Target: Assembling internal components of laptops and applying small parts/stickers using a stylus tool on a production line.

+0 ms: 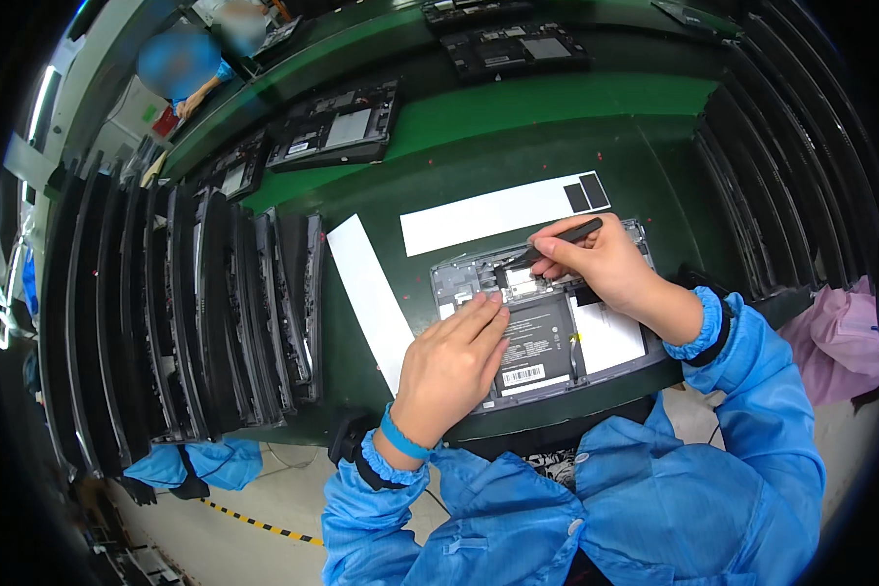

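Observation:
An opened laptop base (449, 283) lies before me, its battery (532, 347) and inner parts showing. My right hand (606, 259) is closed round a slim black pen-shaped tool (578, 232). That tool slants down to the left over the board at the laptop's far side; my fingers partly hide its tip. With fingers stretched out and close together, my left hand (454, 356) rests its fingertips on the laptop, left of the battery's upper edge. I see nothing held in it.
A white strip (503, 210) with black pads lies beyond the laptop, another white strip (371, 293) to its left. Upright laptop parts stand in rows at left (181, 313) and right (781, 176). More opened bases (337, 127) lie farther back. A co-worker's pink sleeve (835, 337) shows at right.

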The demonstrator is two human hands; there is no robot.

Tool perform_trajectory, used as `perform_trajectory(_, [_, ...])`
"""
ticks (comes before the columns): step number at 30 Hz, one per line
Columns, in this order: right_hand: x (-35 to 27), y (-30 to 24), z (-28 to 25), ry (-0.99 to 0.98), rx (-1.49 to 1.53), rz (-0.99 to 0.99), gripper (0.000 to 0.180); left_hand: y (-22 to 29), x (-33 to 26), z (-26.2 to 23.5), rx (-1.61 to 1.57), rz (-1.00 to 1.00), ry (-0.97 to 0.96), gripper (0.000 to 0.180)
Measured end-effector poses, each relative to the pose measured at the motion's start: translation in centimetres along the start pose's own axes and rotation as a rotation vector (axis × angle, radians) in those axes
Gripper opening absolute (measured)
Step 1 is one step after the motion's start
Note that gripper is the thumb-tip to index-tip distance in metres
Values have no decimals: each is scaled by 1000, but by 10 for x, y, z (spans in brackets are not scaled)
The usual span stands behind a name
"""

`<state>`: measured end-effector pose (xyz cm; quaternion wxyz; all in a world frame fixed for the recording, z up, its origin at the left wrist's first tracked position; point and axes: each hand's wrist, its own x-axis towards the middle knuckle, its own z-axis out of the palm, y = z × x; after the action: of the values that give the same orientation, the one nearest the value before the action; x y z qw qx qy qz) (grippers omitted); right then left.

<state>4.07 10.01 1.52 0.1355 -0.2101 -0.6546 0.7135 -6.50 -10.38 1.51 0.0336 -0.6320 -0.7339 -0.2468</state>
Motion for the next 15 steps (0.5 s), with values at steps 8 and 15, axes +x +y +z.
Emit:
perform_trajectory(8, [2,1,-1,19,45,7,21,1,2,2,-17,-26,21,29])
perform_trajectory(15, [-3,2,-1,-28,-46,-29,22,2,1,5,6,-19,35,28])
